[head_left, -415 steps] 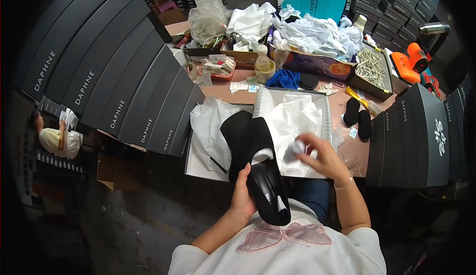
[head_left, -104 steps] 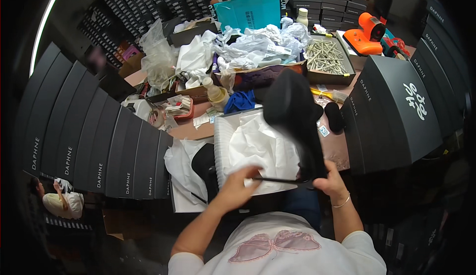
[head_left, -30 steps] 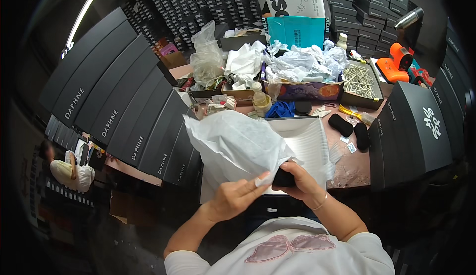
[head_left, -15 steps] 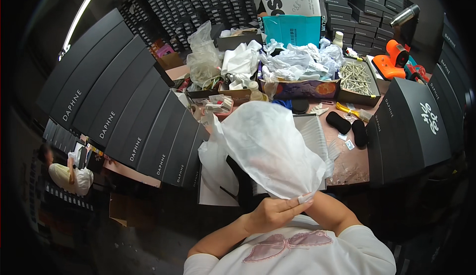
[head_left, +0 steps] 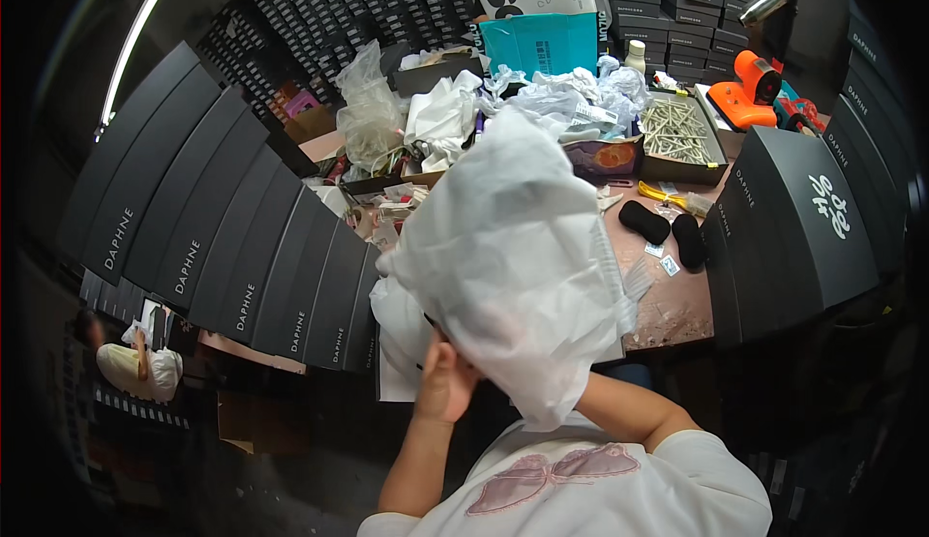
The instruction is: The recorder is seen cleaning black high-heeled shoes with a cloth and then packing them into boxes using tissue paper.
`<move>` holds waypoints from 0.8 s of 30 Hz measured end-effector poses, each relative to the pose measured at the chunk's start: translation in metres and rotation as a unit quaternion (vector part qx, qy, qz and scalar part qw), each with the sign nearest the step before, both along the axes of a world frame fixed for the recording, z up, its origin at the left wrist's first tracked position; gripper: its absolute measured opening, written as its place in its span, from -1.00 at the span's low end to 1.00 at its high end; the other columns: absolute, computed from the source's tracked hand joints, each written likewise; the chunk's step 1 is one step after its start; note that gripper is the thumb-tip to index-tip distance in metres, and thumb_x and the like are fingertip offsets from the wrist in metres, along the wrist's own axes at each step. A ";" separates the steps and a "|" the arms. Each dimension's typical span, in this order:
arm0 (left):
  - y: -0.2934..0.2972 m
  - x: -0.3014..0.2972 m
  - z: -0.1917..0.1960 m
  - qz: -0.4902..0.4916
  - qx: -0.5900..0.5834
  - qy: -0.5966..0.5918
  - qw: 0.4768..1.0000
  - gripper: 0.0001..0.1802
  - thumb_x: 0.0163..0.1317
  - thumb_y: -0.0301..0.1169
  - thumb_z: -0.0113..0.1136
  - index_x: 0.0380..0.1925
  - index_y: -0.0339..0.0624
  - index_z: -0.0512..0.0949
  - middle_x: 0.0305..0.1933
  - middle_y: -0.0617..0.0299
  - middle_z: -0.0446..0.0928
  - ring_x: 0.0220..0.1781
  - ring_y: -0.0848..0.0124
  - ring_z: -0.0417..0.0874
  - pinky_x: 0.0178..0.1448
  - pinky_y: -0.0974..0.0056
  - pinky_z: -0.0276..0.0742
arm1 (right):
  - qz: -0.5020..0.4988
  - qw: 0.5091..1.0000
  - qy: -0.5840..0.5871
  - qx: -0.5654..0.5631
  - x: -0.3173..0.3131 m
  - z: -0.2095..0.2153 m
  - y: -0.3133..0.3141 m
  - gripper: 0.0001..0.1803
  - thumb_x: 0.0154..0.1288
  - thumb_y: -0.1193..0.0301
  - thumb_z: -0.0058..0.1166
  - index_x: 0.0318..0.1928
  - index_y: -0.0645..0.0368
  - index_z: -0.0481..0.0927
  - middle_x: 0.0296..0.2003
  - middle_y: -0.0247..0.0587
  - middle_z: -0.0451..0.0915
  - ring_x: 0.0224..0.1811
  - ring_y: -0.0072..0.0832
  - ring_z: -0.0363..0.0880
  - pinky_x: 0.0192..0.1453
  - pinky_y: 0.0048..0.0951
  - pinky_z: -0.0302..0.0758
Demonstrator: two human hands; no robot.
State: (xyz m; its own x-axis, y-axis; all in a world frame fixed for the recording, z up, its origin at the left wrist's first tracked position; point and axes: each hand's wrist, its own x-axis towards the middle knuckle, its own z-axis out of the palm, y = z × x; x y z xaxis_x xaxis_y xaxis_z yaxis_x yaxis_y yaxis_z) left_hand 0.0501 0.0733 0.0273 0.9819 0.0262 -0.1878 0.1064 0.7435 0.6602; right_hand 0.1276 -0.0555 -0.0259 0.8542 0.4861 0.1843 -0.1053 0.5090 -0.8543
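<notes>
Tissue paper (head_left: 508, 256), a big white crinkly sheet of it, is lifted up right in front of the camera and blocks most of the middle of the worktable (head_left: 677, 310). The left hand (head_left: 447, 382) is up against the sheet's lower left edge, fingers curled onto the paper, so it's gripping it there. The right hand is tucked behind the sheet; only the right forearm (head_left: 629, 411) comes out from under the bottom edge, so I can't tell what those fingers are doing.

Under the sheet's left side there's more white paper (head_left: 402, 314) lying on the table's near edge. Toward the right edge of the table sit two black oval pads (head_left: 668, 230), side by side, with yellow-handled scissors (head_left: 663, 194) just behind them. Further back there's a tray of pale sticks (head_left: 674, 131), a teal box (head_left: 539, 44) and a heap of crumpled white wrapping (head_left: 561, 92). An orange tool (head_left: 745, 92) sits at the far right corner. Long black shoe boxes (head_left: 208, 237) fan out along the left side, and another black box (head_left: 808, 218) stands on the right.
</notes>
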 end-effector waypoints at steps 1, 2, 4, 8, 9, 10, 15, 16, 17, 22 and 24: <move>-0.016 0.004 -0.006 0.035 0.058 0.067 0.995 -0.01 0.02 -0.23 0.48 0.39 -0.14 0.10 0.31 0.19 0.31 0.30 0.25 0.35 0.36 0.13 0.28 | -0.022 0.998 -0.043 -0.031 -0.006 -0.003 0.004 -0.45 0.40 0.28 -0.02 0.34 0.13 0.27 0.08 -0.03 0.51 0.14 -0.27 0.49 0.25 -0.36 0.44; -0.013 0.009 -0.015 0.060 0.035 0.095 0.993 -0.11 0.02 -0.31 0.45 0.34 -0.14 0.19 0.25 0.21 0.36 0.27 0.26 0.39 0.36 0.13 0.31 | -0.032 0.994 -0.084 -0.057 -0.010 -0.005 0.004 -0.45 0.40 0.28 -0.02 0.35 0.13 0.26 0.08 -0.03 0.51 0.14 -0.27 0.50 0.24 -0.36 0.44; -0.011 0.013 -0.019 0.109 0.011 0.127 0.986 -0.28 0.02 -0.43 0.37 0.23 -0.15 0.34 0.16 0.22 0.45 0.21 0.26 0.45 0.33 0.13 0.37 | -0.051 0.973 -0.192 -0.118 -0.015 -0.014 -0.001 -0.44 0.40 0.27 -0.02 0.35 0.12 0.25 0.07 -0.03 0.52 0.13 -0.27 0.50 0.24 -0.36 0.45; 0.026 0.021 -0.001 0.215 -0.022 0.108 0.970 -0.37 0.01 -0.45 0.28 0.16 -0.25 0.38 0.10 0.08 0.46 0.14 0.23 0.50 0.23 0.10 0.46 | 0.055 0.766 -0.478 -0.425 -0.015 0.035 -0.070 -0.34 0.36 0.27 0.08 0.39 0.09 0.18 0.28 -0.07 0.33 0.22 -0.27 0.44 0.26 -0.33 0.42; 0.033 0.023 0.002 0.237 -0.006 0.090 0.967 -0.38 0.02 -0.47 0.26 0.15 -0.28 0.37 0.09 0.08 0.46 0.11 0.22 0.52 0.21 0.10 0.47 | 0.260 0.766 -0.378 -0.450 -0.014 0.045 -0.091 -0.29 0.33 0.26 0.12 0.41 0.09 0.14 0.36 -0.08 0.22 0.32 -0.27 0.35 0.33 -0.30 0.36; 0.027 0.028 0.000 0.298 0.055 0.045 0.952 -0.39 0.03 -0.48 0.27 0.15 -0.30 0.35 0.09 0.08 0.45 0.09 0.23 0.52 0.20 0.11 0.46 | 0.179 0.882 -0.225 -0.374 -0.015 0.035 -0.111 -0.22 0.33 0.21 0.14 0.43 0.10 0.07 0.41 -0.06 0.11 0.38 -0.26 0.26 0.36 -0.26 0.31; -0.035 0.032 -0.025 0.283 0.474 -0.078 0.830 -0.28 0.08 -0.54 0.31 0.24 -0.36 0.21 0.24 0.02 0.30 0.24 0.22 0.38 0.31 0.16 0.31 | -0.108 0.993 0.022 -0.032 0.008 0.047 -0.114 0.03 0.26 -0.05 0.15 0.49 0.08 -0.17 0.45 0.02 -0.02 0.40 -0.21 0.21 0.38 -0.19 0.24; -0.051 0.027 -0.036 0.184 0.544 -0.117 0.810 -0.23 0.05 -0.53 0.34 0.26 -0.38 0.18 0.20 -0.07 0.34 0.19 0.11 0.43 0.28 0.13 0.35 | -0.101 0.994 0.031 0.014 0.011 0.050 -0.105 0.03 0.29 -0.08 0.10 0.50 0.08 -0.22 0.46 0.02 -0.05 0.41 -0.17 0.20 0.38 -0.18 0.25; -0.063 0.019 -0.048 0.090 0.607 -0.164 0.772 -0.17 0.03 -0.51 0.38 0.28 -0.39 0.15 0.15 -0.15 0.37 0.13 0.00 0.49 0.24 0.09 0.40 | -0.133 0.986 0.036 0.091 0.011 0.054 -0.085 -0.06 0.34 -0.09 0.02 0.49 0.08 -0.13 0.44 0.00 0.02 0.43 -0.17 0.15 0.42 -0.13 0.20; -0.079 0.040 -0.078 -0.008 0.623 -0.435 0.651 0.04 -0.13 -0.68 0.25 0.43 -0.16 0.02 -0.04 -0.08 0.46 -0.28 -0.07 0.58 -0.24 0.06 0.57 | -0.091 0.957 0.198 0.190 0.008 -0.070 -0.136 -0.23 0.40 0.00 -0.04 0.43 0.14 0.06 0.35 -0.06 0.23 0.34 -0.22 0.28 0.38 -0.15 0.29; -0.058 0.059 -0.064 0.015 0.665 -0.420 0.617 0.03 -0.10 -0.69 0.15 0.45 -0.09 -0.01 -0.21 -0.01 0.44 -0.41 0.02 0.55 -0.31 0.08 0.54 | -0.069 0.944 0.239 0.218 0.006 -0.107 -0.143 -0.27 0.41 0.04 -0.05 0.41 0.17 0.11 0.32 -0.08 0.29 0.29 -0.25 0.35 0.35 -0.18 0.35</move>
